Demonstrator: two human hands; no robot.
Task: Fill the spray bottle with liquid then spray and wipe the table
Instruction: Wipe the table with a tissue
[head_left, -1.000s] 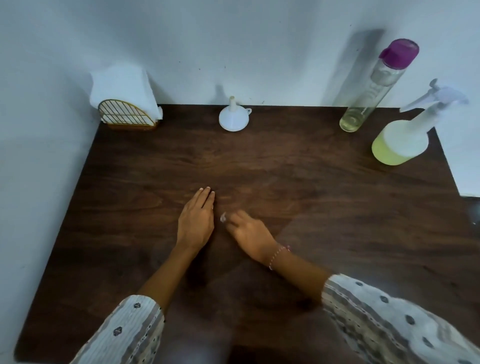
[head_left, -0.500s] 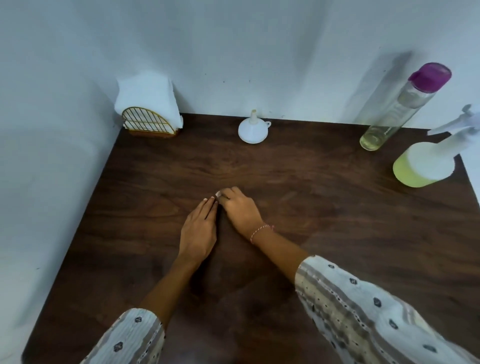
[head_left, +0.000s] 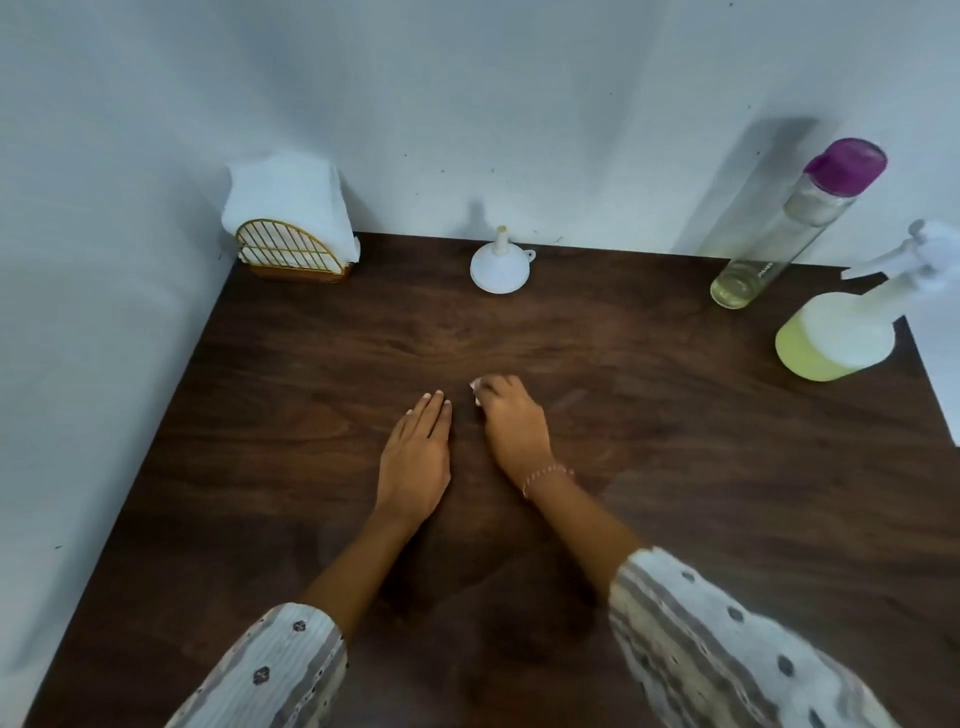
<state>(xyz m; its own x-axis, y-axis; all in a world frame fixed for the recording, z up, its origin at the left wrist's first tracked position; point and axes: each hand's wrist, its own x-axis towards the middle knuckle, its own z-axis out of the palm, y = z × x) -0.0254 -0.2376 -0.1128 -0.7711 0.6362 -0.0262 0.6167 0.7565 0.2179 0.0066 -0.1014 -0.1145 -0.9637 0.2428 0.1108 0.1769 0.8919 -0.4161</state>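
On the dark wooden table (head_left: 675, 493), my right hand (head_left: 511, 423) presses a small wad of white tissue (head_left: 476, 391) against the wood; only a corner of the tissue shows past the curled fingers. My left hand (head_left: 418, 457) rests flat on the table just left of it, fingers straight. The white spray bottle (head_left: 836, 335) holds yellow liquid and stands at the far right edge. A tall clear bottle with a purple cap (head_left: 795, 223) stands behind it, a little yellow liquid at its bottom.
A white funnel (head_left: 500, 266) sits upside down at the back centre by the wall. A gold wire holder with white tissues (head_left: 291, 228) stands in the back left corner. Walls close off the left and back sides.
My right hand slid the tissue left and away toward my left hand, then a little to the right. My left hand stayed flat. The camera view shifted.
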